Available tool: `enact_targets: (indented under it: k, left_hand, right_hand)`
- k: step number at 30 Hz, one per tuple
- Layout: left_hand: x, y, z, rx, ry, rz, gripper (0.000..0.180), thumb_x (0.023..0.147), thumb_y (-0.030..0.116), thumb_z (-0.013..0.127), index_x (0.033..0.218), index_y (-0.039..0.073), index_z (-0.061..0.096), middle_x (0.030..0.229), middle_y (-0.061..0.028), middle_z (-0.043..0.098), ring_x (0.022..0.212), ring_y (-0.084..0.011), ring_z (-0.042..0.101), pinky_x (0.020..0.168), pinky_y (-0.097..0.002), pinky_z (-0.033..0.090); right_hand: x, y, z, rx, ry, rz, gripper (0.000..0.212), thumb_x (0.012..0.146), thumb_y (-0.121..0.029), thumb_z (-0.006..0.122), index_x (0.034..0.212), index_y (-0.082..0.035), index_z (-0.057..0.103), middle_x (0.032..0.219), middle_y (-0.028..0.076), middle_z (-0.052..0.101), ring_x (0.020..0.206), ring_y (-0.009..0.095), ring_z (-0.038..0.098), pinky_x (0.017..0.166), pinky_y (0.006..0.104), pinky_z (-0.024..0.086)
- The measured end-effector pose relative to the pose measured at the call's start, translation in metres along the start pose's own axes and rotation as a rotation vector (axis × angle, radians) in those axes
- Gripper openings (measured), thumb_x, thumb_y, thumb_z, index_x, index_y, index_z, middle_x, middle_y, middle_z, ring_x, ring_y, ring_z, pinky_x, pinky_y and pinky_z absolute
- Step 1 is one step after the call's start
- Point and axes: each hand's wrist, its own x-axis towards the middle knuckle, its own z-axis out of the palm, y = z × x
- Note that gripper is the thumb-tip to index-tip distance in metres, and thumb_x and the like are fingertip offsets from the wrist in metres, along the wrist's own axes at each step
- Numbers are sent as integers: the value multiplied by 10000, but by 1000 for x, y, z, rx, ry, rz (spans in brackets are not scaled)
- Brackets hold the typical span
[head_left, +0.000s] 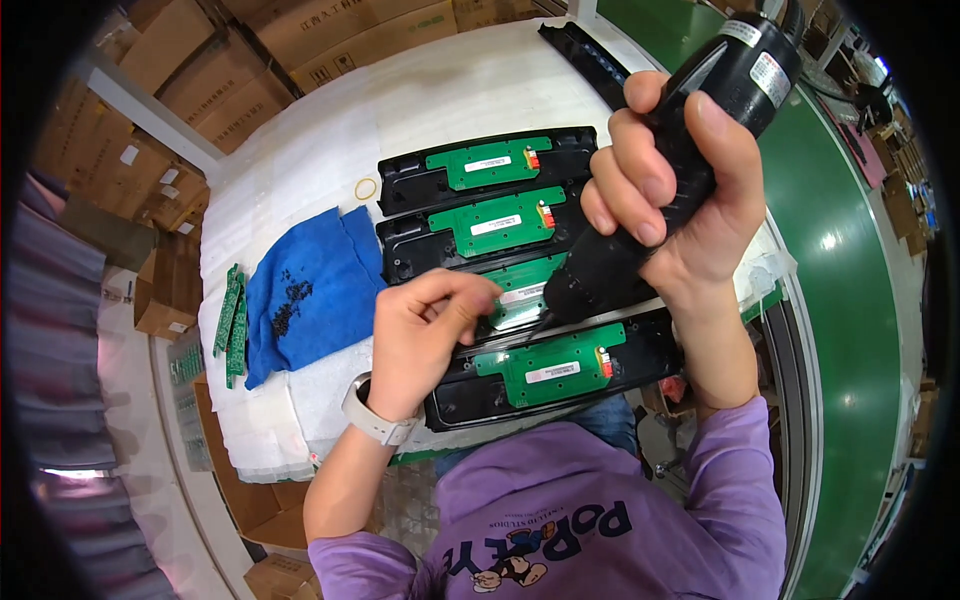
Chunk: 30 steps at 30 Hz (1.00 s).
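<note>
My right hand (690, 180) is wrapped round a black electric screwdriver (600, 275), its nose pointing down at a green circuit board (520, 312). That board lies in the third of several black plastic panels laid in a column. At the board's left part is my left hand (420, 315), thumb and fingers pinched; whatever is between them is too small to make out. The screwdriver hides the right part of this panel. Closest to me is another black panel (455, 400) with its own green board (560, 385). Two similar panels (400, 170) lie farther off.
Left of the panels, a blue cloth (335, 265) bears a pile of small black screws (290, 300). Narrow green boards (235, 330) and a yellow rubber band (366, 188) lie nearby on the white-covered table (300, 165). Cardboard boxes (225, 95) stand beyond; a green surface (840, 300) runs along the right.
</note>
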Motion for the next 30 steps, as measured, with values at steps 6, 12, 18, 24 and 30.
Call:
enact_targets:
  k: [6, 12, 18, 24, 30]
  left_hand:
    - [0, -6, -10, -214, 71, -50, 183, 860, 145, 585, 869, -33, 627, 746, -49, 607, 571, -42, 458, 536, -168, 371]
    - [2, -6, -9, -249, 61, -48, 135, 841, 92, 595, 906, -24, 622, 762, -53, 604, 596, -52, 493, 554, -171, 392]
    - [2, -6, -9, -249, 28, -49, 125, 821, 39, 599, 932, -19, 607, 796, -48, 607, 639, -61, 537, 596, -171, 426]
    - [3, -6, -9, -236, 23, -54, 134, 817, 18, 592, 946, -20, 595, 823, -53, 611, 659, -65, 552, 614, -176, 439]
    - [3, -4, -8, -233, 15, -69, 140, 850, 49, 556, 963, -24, 597, 813, -62, 614, 660, -72, 554, 617, -190, 443]
  right_hand:
    - [-8, -10, -12, -429, -274, 49, 388, 754, -251, 619, 955, -6, 396, 534, 14, 435, 365, 101, 391, 360, 226, 315]
    - [-11, -1, -13, -391, -131, 52, 243, 693, -111, 640, 850, 16, 505, 533, 44, 486, 386, 93, 445, 368, 204, 339]
    - [-8, 1, -11, -538, -142, 96, 281, 708, -163, 600, 839, -9, 405, 510, 27, 403, 349, 100, 375, 329, 223, 291]
    - [-6, 12, -5, -562, -174, 125, 227, 664, -57, 616, 771, -7, 423, 516, 52, 461, 360, 95, 398, 353, 219, 324]
    - [-10, 13, -4, -594, -160, 51, 220, 683, -87, 619, 752, -6, 426, 499, 38, 439, 352, 99, 394, 356, 215, 320]
